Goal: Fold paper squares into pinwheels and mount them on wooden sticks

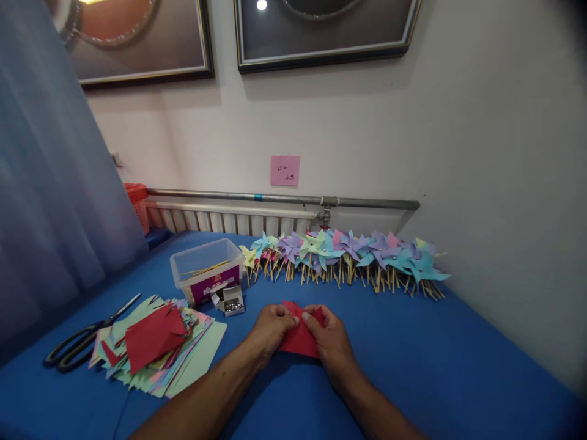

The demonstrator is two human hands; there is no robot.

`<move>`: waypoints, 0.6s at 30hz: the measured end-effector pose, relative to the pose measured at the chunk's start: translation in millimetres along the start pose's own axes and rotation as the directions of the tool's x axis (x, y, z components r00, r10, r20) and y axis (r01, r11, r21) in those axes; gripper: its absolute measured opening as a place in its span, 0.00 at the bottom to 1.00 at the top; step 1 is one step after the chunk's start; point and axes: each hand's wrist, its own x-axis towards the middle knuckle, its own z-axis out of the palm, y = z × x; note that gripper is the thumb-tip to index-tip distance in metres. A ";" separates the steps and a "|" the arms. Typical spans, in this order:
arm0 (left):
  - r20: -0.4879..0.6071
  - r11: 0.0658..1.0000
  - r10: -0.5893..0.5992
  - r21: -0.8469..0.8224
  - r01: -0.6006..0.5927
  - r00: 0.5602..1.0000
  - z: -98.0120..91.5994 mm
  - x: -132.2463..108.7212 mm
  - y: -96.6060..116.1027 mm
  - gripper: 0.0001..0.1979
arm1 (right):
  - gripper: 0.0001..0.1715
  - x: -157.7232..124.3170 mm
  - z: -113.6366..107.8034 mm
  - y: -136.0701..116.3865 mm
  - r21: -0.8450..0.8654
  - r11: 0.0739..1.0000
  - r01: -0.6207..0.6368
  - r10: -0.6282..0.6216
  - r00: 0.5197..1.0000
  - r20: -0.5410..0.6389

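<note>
A sheet of red paper (300, 342) is held up between my two hands, just above the blue table cover. My left hand (274, 329) pinches its left side, thumb on top. On the other side my right hand (326, 333) grips it, thumb and fingers closed near the middle. The paper's upper edge looks folded or cut into points. To the left lies a pile of coloured paper pieces (202, 351), with a red cut piece (153, 336) on top. A small open box of metal pins (233, 302) stands a little beyond my left hand.
Black-handled scissors (87, 339) lie left of the pile. A clear plastic tub (183, 278) with thin sticks stands behind the pin box. Many finished paper pinwheels (316, 245) on sticks line the back, before a radiator (220, 218). A blue curtain (55, 183) hangs at left.
</note>
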 end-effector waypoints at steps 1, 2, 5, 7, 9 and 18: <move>0.003 1.000 0.001 -0.002 -0.001 1.000 0.3 -0.4 -0.4 0.16 | 0.17 0.1 -0.4 -0.2 -0.032 0.999 0.023 -0.023 1.000 -0.009; 0.007 1.000 0.004 -0.004 -0.004 1.000 0.6 -0.8 -0.8 0.17 | 0.16 -0.2 -0.7 -1.0 -0.060 0.997 0.042 -0.043 0.999 -0.021; 0.004 1.000 0.020 -0.012 -0.020 1.000 1.0 -1.8 -1.2 0.19 | 0.14 -3.2 -0.3 -6.1 -0.125 0.989 0.073 -0.080 0.995 -0.055; 0.000 1.000 0.022 -0.018 -0.022 1.000 1.2 -2.3 -1.1 0.19 | 0.13 -5.8 0.7 -10.0 -0.150 0.986 0.079 -0.090 0.993 -0.073; 0.006 0.999 0.021 -0.033 -0.021 1.000 1.5 -2.5 -0.7 0.20 | 0.13 -8.0 1.6 -12.4 -0.160 0.985 0.072 -0.083 0.994 -0.067; -0.001 0.999 0.037 0.003 -0.037 0.999 -1.4 2.7 -0.8 0.17 | 0.19 -5.3 -2.4 -6.1 -0.104 0.992 0.073 -0.073 0.997 0.009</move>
